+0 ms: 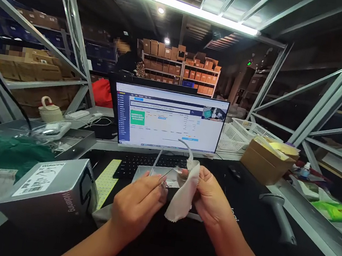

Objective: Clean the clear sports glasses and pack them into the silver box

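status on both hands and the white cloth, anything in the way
Left hand pinching thin glasses-like item. Right hand gripping white cloth, hanging down. No visible obstruction; keyboard beyond hands.

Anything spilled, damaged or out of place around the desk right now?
Nothing looks spilled or damaged. Only mild oddity: the cardboard box right of the monitor looks overfull, with packaging poking above its rim. The white cloth in the right hand looks ordinary.

"Wakening" reads twice on the silver-grey rectangular box [50, 191] left of the left hand's fingers [152, 181] — on its top and its side — while characters on the wide black-framed monitor [168, 121] beyond the fingers are too small to read.
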{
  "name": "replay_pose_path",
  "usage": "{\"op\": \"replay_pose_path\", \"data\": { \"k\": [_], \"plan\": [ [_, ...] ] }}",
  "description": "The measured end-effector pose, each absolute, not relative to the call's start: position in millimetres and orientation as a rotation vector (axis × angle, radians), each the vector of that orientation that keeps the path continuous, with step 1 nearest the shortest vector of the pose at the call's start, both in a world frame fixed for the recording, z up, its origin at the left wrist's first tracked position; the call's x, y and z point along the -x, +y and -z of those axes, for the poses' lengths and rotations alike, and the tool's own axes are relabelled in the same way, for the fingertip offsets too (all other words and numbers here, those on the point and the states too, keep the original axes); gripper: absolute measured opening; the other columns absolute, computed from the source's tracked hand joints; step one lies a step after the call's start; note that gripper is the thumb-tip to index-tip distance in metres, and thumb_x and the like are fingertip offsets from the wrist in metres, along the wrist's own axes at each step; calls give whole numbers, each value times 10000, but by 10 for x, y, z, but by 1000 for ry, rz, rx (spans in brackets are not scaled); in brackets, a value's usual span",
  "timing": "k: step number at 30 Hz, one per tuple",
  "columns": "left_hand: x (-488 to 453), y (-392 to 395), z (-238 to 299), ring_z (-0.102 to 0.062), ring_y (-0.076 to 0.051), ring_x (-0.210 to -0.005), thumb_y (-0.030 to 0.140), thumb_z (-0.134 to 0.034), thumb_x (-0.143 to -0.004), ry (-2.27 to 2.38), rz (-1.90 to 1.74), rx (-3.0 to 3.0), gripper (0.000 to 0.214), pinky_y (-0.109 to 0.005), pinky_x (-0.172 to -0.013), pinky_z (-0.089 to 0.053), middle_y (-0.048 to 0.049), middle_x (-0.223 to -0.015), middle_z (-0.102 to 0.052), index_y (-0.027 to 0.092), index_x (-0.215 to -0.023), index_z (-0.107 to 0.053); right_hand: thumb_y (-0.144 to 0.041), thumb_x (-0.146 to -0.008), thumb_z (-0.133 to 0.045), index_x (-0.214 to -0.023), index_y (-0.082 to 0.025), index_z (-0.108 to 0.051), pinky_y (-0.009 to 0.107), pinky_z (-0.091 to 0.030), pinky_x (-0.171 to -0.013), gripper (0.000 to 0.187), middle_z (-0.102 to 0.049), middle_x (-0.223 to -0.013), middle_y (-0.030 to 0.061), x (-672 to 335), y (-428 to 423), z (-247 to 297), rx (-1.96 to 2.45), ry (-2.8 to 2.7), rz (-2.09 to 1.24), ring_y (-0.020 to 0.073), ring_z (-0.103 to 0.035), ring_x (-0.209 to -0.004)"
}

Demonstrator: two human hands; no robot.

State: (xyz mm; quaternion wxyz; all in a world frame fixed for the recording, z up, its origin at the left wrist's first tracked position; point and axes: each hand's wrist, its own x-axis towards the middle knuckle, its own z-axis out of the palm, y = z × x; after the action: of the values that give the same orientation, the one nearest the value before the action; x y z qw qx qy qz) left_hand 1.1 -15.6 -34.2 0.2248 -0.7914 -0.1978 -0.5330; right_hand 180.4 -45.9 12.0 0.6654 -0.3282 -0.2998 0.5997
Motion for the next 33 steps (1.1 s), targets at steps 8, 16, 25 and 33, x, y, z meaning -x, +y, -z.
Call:
{"op": "replay_pose_path", "data": {
  "k": [8, 16, 25, 33],
  "plan": [
    [78, -167, 230, -724, -174, -919, 132, -695, -865, -730, 1716, 2231, 179, -366, -956, -597, -49, -994, -762, 191, -1033, -673, -231, -532, -939, -883, -229, -678, 268, -553, -699, 438, -751, -956, 29, -2091, -341, -155, 657, -720, -993, 186, -687, -847],
    [50, -180, 254, -716, -196, -926, 167, -671, -875, -770, 1692, 2266, 184, -319, -838, -611, -66, -1012, -746, 196, -1057, -670, -305, -549, -925, -907, -254, -680, 303, -548, -771, 437, -725, -934, 18, -1691, -433, -22, 592, -743, -1246, 191, -657, -855],
    [112, -166, 247, -710, -207, -904, 261, -617, -923, -786, 1610, 2311, 162, -308, -775, -599, -85, -1001, -730, 183, -1061, -651, -441, -768, -799, -966, -258, -610, 283, -507, -745, 330, -656, -847, 7, -1370, -644, 207, 561, -1210, -971, 162, -603, -762],
    [38, -145, 271, -730, -214, -858, 145, -555, -946, -547, 1396, 2187, 123, -342, -812, -620, -113, -952, -753, 138, -1030, -645, -288, -536, -891, -607, -238, -379, 222, -347, -443, 520, -430, -534, -85, -1327, -578, 248, 725, -864, -1053, 85, -367, -477]
  ]
}}
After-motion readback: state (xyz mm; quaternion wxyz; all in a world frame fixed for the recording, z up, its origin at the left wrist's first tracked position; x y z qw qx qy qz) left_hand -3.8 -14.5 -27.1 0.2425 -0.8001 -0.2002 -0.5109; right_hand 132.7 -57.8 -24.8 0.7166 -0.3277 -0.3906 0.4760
